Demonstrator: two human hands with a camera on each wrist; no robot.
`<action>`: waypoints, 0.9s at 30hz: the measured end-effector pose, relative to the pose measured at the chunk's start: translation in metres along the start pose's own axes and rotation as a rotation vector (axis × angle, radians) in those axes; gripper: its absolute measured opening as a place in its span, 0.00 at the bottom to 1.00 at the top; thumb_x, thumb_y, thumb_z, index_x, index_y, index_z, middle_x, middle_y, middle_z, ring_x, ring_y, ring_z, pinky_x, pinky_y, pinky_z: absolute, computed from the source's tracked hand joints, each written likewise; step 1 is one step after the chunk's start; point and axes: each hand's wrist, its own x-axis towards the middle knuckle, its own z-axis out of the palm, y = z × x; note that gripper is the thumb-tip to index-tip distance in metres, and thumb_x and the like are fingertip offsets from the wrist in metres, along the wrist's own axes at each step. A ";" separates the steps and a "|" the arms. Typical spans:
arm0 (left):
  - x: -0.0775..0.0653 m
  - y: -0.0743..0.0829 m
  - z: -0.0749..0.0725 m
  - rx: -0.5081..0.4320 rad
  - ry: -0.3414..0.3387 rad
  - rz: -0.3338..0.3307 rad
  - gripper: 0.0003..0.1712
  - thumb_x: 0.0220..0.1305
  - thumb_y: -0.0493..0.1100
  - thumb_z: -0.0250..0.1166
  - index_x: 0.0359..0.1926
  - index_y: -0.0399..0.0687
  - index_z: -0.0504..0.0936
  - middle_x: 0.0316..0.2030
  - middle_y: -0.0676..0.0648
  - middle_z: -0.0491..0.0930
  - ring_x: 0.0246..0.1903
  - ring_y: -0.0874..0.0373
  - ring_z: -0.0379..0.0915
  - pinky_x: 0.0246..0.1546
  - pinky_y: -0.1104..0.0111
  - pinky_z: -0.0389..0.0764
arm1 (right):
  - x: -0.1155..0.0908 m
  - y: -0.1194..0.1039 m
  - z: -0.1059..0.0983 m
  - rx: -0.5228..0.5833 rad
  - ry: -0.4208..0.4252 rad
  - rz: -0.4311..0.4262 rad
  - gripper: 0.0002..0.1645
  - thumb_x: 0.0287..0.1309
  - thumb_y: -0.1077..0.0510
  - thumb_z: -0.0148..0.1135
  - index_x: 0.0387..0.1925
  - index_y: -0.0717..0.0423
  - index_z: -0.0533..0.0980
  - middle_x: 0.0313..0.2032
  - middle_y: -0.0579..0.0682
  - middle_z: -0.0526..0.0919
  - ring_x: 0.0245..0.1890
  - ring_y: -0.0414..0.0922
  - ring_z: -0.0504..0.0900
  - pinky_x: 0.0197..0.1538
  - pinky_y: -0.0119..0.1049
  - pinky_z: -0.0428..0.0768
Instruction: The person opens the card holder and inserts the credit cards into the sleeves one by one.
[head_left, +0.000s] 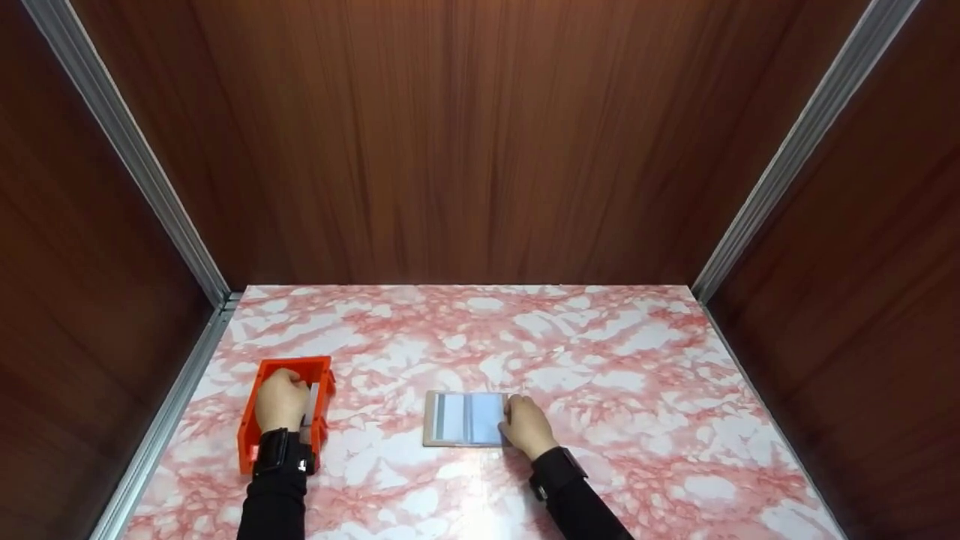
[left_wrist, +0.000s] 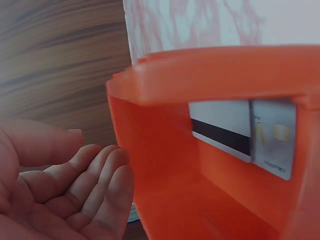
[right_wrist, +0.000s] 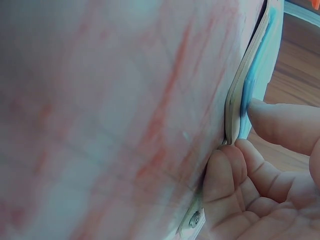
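An orange bin [head_left: 326, 362] stands on the left of the table, with my left hand [head_left: 281, 401] over its opening. In the left wrist view, the left hand [left_wrist: 75, 190] has loosely bent fingers with nothing between them. Bank cards, one with a black stripe [left_wrist: 222, 135] and one with a gold chip [left_wrist: 272, 155], lean against the bin's inner wall. A flat card holder [head_left: 454, 418] with a beige cover and clear sleeves lies opened at the middle. My right hand [head_left: 527, 426] pinches its right edge, thumb on the sleeves and fingertips against the cover's edge [right_wrist: 232, 115].
The table [head_left: 637, 450] has a red-and-white marbled top. Brown wood-grain panels [head_left: 465, 150] rise at the back and both sides, with metal rails [head_left: 142, 165] along the corners. A metal snap [right_wrist: 194, 219] shows below the right fingers.
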 end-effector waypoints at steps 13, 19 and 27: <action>-0.001 -0.021 0.016 0.032 -0.042 -0.047 0.16 0.59 0.33 0.54 0.45 0.26 0.79 0.41 0.28 0.80 0.42 0.30 0.75 0.46 0.45 0.73 | -0.001 0.002 0.000 0.012 0.002 -0.018 0.15 0.47 0.66 0.71 0.30 0.60 0.70 0.26 0.50 0.69 0.26 0.49 0.72 0.33 0.44 0.74; 0.001 -0.029 0.021 0.042 -0.063 -0.048 0.13 0.57 0.33 0.57 0.40 0.27 0.79 0.35 0.30 0.80 0.34 0.34 0.76 0.39 0.47 0.75 | -0.001 0.002 0.000 0.009 0.019 -0.029 0.14 0.46 0.66 0.71 0.30 0.61 0.71 0.26 0.50 0.69 0.26 0.50 0.72 0.32 0.45 0.74; 0.001 -0.038 0.023 0.048 -0.061 -0.053 0.04 0.53 0.32 0.57 0.26 0.34 0.77 0.23 0.38 0.77 0.25 0.40 0.73 0.29 0.52 0.72 | -0.001 0.002 0.000 0.004 0.018 -0.028 0.14 0.45 0.65 0.70 0.30 0.61 0.71 0.25 0.49 0.69 0.26 0.49 0.72 0.32 0.45 0.74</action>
